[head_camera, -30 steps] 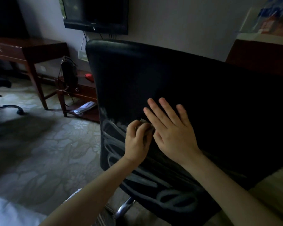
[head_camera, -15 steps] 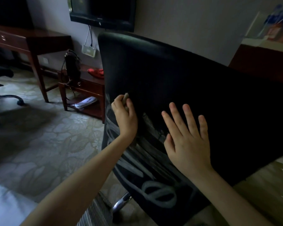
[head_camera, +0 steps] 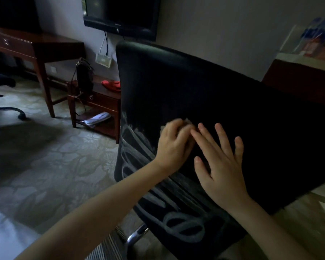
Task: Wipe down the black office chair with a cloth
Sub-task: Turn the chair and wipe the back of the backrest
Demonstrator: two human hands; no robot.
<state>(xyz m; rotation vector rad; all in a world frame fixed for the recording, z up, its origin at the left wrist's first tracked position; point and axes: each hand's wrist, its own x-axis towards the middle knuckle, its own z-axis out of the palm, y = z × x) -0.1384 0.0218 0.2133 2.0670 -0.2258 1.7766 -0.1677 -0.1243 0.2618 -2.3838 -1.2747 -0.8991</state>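
The black office chair [head_camera: 223,94] fills the middle of the view, its backrest facing me, with pale wipe streaks and loops on its lower left part. My left hand [head_camera: 174,145] grips a small light cloth [head_camera: 187,121] bunched under its fingers and presses it on the backrest; only a corner of the cloth shows. My right hand [head_camera: 221,164] lies flat on the backrest just right of the left hand, fingers spread and straight.
A low wooden side table [head_camera: 99,102] with a dark bag [head_camera: 84,77] and a red item stands left of the chair. A wooden desk [head_camera: 36,47] and another chair's base [head_camera: 11,111] are further left. A TV [head_camera: 120,14] hangs on the wall. Patterned carpet covers the floor.
My left hand with the cloth swept out to the backrest's left edge and has now come back right, beside the right hand. The right hand stayed flat on the backrest.
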